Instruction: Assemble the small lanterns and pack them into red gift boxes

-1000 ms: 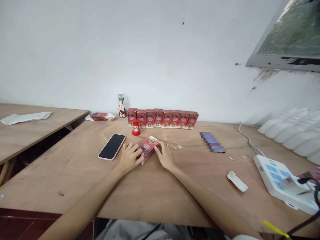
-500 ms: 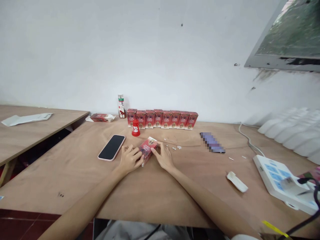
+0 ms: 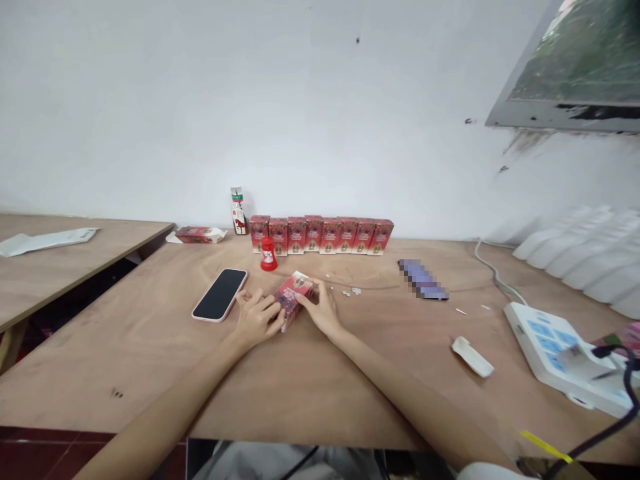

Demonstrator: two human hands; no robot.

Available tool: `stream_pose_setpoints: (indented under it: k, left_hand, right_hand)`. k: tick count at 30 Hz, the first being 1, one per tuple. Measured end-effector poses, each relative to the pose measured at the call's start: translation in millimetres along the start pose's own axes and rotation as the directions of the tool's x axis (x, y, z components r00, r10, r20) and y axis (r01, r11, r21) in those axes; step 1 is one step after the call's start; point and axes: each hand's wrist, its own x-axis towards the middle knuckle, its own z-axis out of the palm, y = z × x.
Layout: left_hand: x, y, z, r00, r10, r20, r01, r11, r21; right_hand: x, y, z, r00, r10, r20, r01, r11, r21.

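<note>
A small red printed carton (image 3: 291,295) with a pale end lies tilted on the wooden table between my two hands. My left hand (image 3: 256,319) grips its near left end, fingers bent over that side. On the right, my right hand (image 3: 323,309) has its thumb on the carton's top face and its fingers along the far right side, closed round it. Beyond them stands a red lantern-shaped piece (image 3: 269,255). A black-screened phone (image 3: 220,295) in a pale pink case lies just left of my left hand. Small white bits (image 3: 356,291) are scattered right of the carton.
Several red cartons (image 3: 330,236) stand in a row by the wall, with a slim patterned packet (image 3: 239,212) beside them. An opened carton (image 3: 200,235) lies at the left. A power strip (image 3: 560,353), a white wrapper (image 3: 473,357) and a blurred phone-like object (image 3: 423,279) are on the right.
My right thumb has slid from the carton's right edge onto its top face, further left. The left hand keeps its grip. The whole view has shifted slightly.
</note>
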Motion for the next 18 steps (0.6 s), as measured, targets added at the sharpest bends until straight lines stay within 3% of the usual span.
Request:
stream_pose_setpoints:
  k: [7, 18]
  left_hand:
    - [0.1, 1.8, -0.8, 0.999, 0.030, -0.018, -0.029, 0.999, 0.038]
    - [5.1, 7.1, -12.0, 0.976, 0.119, -0.184, -0.117, 0.993, 0.021]
  right_hand:
    - [-3.2, -0.2, 2.2, 0.999, -0.032, -0.033, 0.031, 0.999, -0.019]
    - [-2.1, -2.9, -1.0, 0.998, 0.026, -0.063, -0.027, 0.999, -0.022]
